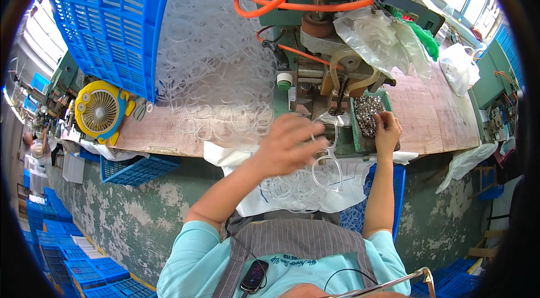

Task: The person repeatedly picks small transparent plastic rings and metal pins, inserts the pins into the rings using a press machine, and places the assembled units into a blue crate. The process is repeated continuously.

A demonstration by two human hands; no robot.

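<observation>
My left hand (292,143), smeared by motion, is in front of the machine, beside a clear plastic eyeglass frame (328,171). Whether its fingers touch that frame cannot be told. The eyeglass frame stands out from under the machine's working head (336,101), one round rim toward me. On the right, my right hand (388,129) is over the front of a green tray (355,132) of small shiny metal parts (368,112). Its thumb and fingertips are pinched together; what lies between them is too small to make out.
Many clear frames (216,56) heap on the left of the bench, beside a tipped blue crate (112,22) and a yellow fan (101,111). More clear frames (289,188) lie on white cloth (247,205) at my lap. Orange hoses (281,2) and a plastic bag (382,36) hang by the machine.
</observation>
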